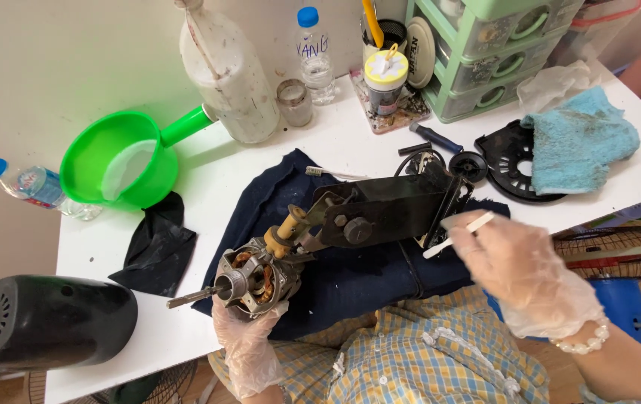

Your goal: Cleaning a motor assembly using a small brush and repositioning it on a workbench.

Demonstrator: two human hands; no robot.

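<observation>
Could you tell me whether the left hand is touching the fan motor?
Touching. The head view shows the gloved left hand cupped under the fan motor, fingers pressed against its lower housing, with no gap between them.

Both the left hand and right hand wore thin clear disposable plastic gloves, plus a white-beaded bracelet on the right wrist, and a yellow-blue checked shirt.

Green scoop, blue towel (crumpled), black housing, water bottles.
</observation>
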